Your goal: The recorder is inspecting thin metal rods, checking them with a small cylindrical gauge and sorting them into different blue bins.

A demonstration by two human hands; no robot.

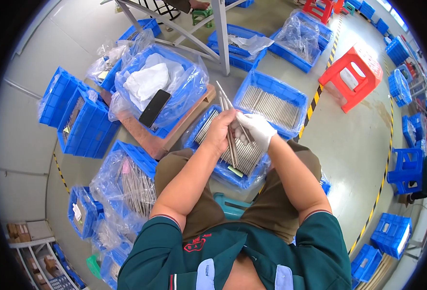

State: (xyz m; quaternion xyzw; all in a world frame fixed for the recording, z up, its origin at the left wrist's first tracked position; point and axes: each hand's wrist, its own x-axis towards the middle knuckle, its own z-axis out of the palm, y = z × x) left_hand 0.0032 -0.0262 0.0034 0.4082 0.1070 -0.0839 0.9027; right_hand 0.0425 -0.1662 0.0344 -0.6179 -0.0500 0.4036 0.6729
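Note:
My bare left hand is closed around a few slim metal rods, which stand out above and below the fist. Against it, my right hand in a white glove has its fingers curled on a rod that slants across the others. Both hands are over a plastic-lined blue crate between my knees. Rows of similar rods lie in that crate, with a yellow-green slip at the near end. Just beyond, a second blue crate holds more rods side by side.
A black phone rests on a bagged blue crate on a wooden pallet. Left stand more crates and bagged rods. A red stool is beyond the striped floor tape. A metal frame leg stands ahead.

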